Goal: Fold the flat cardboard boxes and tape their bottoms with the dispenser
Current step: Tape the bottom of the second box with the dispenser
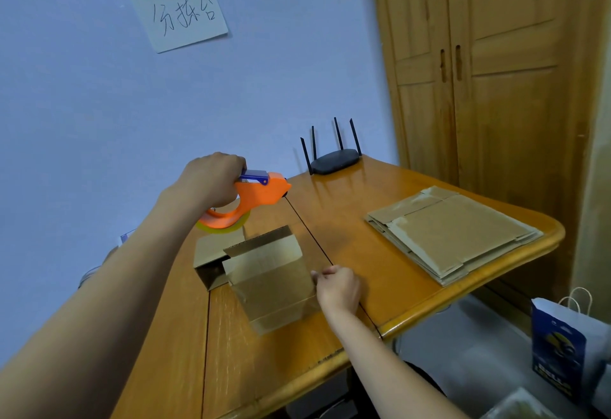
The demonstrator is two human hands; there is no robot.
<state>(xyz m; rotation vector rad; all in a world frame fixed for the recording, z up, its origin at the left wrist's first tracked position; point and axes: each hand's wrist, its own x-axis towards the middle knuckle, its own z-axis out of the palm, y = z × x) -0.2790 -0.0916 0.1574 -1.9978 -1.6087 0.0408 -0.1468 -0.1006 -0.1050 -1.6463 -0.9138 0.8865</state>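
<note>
1. Left hand (pixel 211 178) has a closed grip round the handle of the orange tape dispenser (pixel 251 198), held in the air above the far end of the box (pixel 269 281).
2. Right hand (pixel 337 286) curls against the box's side at 3 o'clock, steadying it (whether it pinches a tape end or only the edge, I can't tell).
3. To do this well: keep the flaps butted, land the tape centred on the seam, pull straight, press down.
4. Box sits mid-desk (pixel 347 207), plain brown, folded up, one flap raised at 12 o'clock.
5. Flat boxes (pixel 453 233) stacked at 2 o'clock, near the desk edge.
</note>
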